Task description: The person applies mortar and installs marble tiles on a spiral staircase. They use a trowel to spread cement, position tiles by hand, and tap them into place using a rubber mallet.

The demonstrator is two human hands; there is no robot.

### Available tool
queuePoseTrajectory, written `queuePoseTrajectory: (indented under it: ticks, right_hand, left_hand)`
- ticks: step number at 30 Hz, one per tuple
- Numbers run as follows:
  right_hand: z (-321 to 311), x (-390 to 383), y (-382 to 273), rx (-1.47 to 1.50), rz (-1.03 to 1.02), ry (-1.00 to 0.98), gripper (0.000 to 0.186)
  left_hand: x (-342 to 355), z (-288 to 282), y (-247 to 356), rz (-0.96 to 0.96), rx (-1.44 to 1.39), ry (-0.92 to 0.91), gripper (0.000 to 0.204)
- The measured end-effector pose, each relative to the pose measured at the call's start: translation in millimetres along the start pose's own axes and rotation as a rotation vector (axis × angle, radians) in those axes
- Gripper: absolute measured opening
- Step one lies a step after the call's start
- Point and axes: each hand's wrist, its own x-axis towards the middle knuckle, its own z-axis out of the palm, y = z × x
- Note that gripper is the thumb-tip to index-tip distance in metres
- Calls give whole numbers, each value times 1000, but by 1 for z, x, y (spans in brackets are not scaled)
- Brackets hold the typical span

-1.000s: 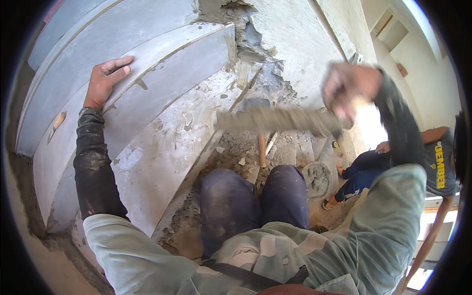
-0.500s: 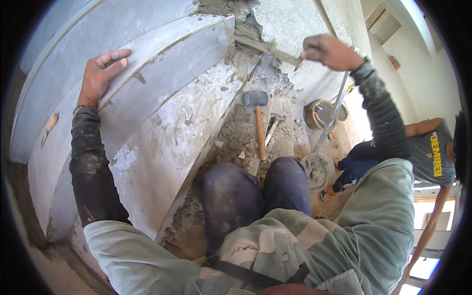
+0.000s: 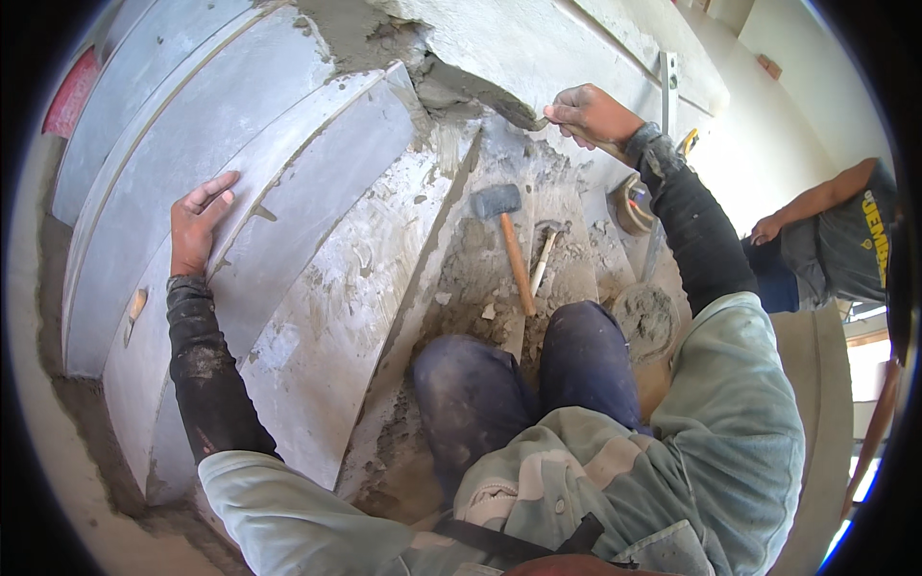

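With fingers stretched out, my left hand rests on the pale slab of a curved step. My right hand is closed round the handle of a trowel, whose blade lies against wet grey mortar at the end of the steps, beside a white wall block. Grey mortar partly covers the blade. Below that spot a black-headed rubber mallet with a wooden handle lies on the rubble, next to a smaller hammer with a light handle.
A bucket stands right of the hammers, near a metal level leaning on the wall block. A container of mortar is beside my right knee. A small wooden-handled tool lies on the left slab. Another person stands at the right.
My right hand has brought the trowel left and a little down against the mortar. The view has shifted. The other person, bent lower before, now stands with a hand near the waist.
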Motion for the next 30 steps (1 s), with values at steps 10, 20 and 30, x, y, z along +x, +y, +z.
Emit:
queuePoseTrajectory:
  ticks: [10, 20, 30]
  right_hand:
    - [11, -247, 158, -391, 540, -50, 35]
    - [155, -379, 380, -767, 1048, -257, 26]
    - [195, -492, 420, -511, 1034, -211, 30]
  left_hand:
    - [-8, -5, 0, -23, 16, -42, 48]
    - [-5, -4, -3, -19, 59, -101, 59]
    - [1, 1, 3, -52, 49, -56, 55]
